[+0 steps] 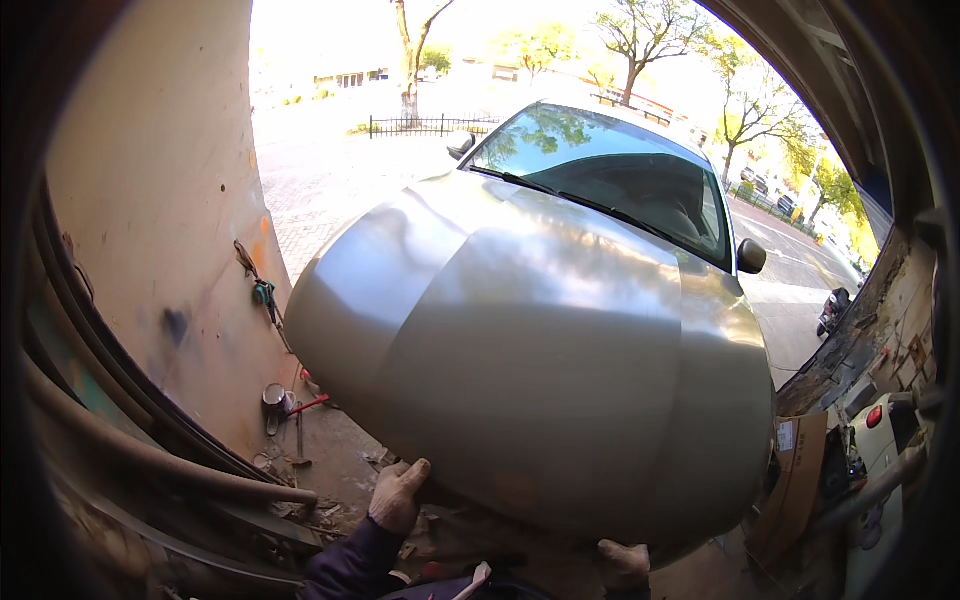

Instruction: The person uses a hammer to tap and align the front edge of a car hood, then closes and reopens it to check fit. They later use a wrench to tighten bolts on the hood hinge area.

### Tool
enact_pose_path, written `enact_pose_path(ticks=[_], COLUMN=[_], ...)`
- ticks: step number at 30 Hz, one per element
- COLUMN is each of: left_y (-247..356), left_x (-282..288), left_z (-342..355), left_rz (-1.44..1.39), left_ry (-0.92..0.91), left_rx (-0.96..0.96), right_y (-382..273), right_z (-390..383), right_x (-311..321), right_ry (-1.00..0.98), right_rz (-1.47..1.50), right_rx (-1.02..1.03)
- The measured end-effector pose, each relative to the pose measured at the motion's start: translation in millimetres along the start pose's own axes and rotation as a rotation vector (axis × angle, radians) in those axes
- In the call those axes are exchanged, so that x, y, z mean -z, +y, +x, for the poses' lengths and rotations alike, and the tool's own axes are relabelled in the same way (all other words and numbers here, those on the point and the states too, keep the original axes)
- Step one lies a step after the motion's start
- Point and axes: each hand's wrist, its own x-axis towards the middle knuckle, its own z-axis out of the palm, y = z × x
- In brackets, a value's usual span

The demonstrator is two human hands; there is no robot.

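Note:
A beige-silver car hood (530,400) fills the middle, bright with reflections toward the windshield. My left hand (397,494) grips its front edge at the near left, the thumb on top and the other fingers hidden below the panel. Farther right along that edge is my right hand (626,562), thumb side showing at the rim and the remaining fingers out of sight underneath. Behind the hood are the windshield (610,180) with its wipers and a side mirror (751,256). What lies beneath the hood is hidden.
On the left, a wall (150,230) carries a hanging cord and teal tool (264,296). A can (275,398), a red-handled tool (308,406) and debris lie at its foot. Pipes (170,465) run near left. A cardboard box (790,490) stands right. Trees and paving are outside.

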Motion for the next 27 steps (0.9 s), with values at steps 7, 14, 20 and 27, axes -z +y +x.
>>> enact_pose_path(ticks=[7, 14, 20, 27], left_y=[3.9, 17.4, 15.3, 15.2], left_x=[11.1, 26.2, 23.9, 30.6], left_z=[12.5, 16.2, 5.2, -15.4], left_rz=[0.148, 0.516, 0.391, 0.041], left_ry=[0.013, -0.025, -0.054, -0.085], left_rx=[-0.067, -0.047, -0.140, -0.034], right_y=[-54.2, -95.4, -59.1, -20.3], right_z=[6.1, 33.6, 55.8, 45.2], right_x=[-59.2, -74.9, -76.1, -81.6], right_ry=[-0.032, -0.352, -0.657, -0.570], right_rz=[-0.033, -0.503, -0.345, -0.362], right_rx=[0.169, -0.187, -0.176, -0.313])
